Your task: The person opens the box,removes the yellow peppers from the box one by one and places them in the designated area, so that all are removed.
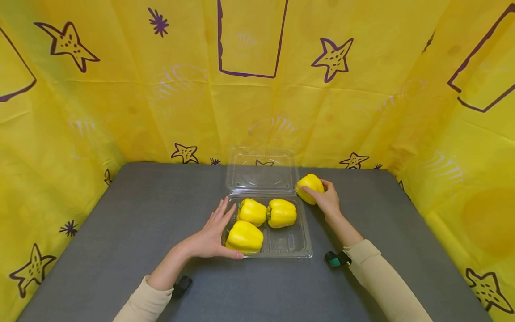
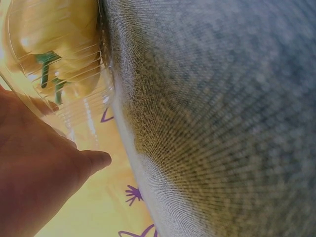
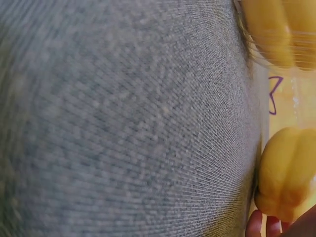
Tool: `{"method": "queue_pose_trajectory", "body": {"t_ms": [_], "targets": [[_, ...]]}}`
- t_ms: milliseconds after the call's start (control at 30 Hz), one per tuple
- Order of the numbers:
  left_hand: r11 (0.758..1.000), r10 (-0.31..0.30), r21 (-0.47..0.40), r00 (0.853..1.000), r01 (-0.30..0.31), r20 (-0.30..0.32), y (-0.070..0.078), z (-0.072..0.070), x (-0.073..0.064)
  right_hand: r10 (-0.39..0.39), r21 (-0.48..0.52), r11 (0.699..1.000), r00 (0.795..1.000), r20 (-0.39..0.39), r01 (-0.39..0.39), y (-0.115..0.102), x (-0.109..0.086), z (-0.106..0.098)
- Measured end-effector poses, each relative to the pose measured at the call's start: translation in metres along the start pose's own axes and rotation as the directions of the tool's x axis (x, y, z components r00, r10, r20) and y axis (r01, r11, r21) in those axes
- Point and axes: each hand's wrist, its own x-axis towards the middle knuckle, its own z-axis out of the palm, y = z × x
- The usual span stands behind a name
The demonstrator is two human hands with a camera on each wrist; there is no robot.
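A clear plastic clamshell container [image 1: 281,256] lies on the grey table with its lid [image 1: 261,172] tipped back. Three yellow bell peppers sit in its base: one at the back left [image 1: 253,212], one at the back right [image 1: 282,213] and one at the front left [image 1: 245,237]. My left hand [image 1: 211,232] rests along the container's left side, fingers spread and straight, thumb at the front edge. Beyond the back right corner, my right hand [image 1: 329,200] grips another yellow bell pepper [image 1: 310,188] between thumb and fingers. In the left wrist view green stems [image 2: 47,64] show through the clear wall.
A yellow cloth [image 1: 257,107] printed with starfish and fish hangs behind and on both sides of the table [image 1: 161,201]. Dark straps with small devices [image 1: 337,259] are on both wrists, below the beige sleeves [image 1: 382,277].
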Motion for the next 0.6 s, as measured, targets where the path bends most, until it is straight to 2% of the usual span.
{"method": "queue_pose_trajectory", "body": {"t_ms": [200,600], "targets": [[1.0,0.002,-0.003,1.0,-0.002,-0.002,-0.0002,0.0001,-0.0002,-0.008,-0.008,1.0,0.999,-0.032,0.008,0.0016,0.0005,-0.0022],[1.0,0.005,0.004,1.0,-0.005,-0.002,-0.0021,0.001,0.0006,-0.008,-0.007,1.0,1.0,-0.02,0.008,0.0024,-0.0015,-0.0046]]}}
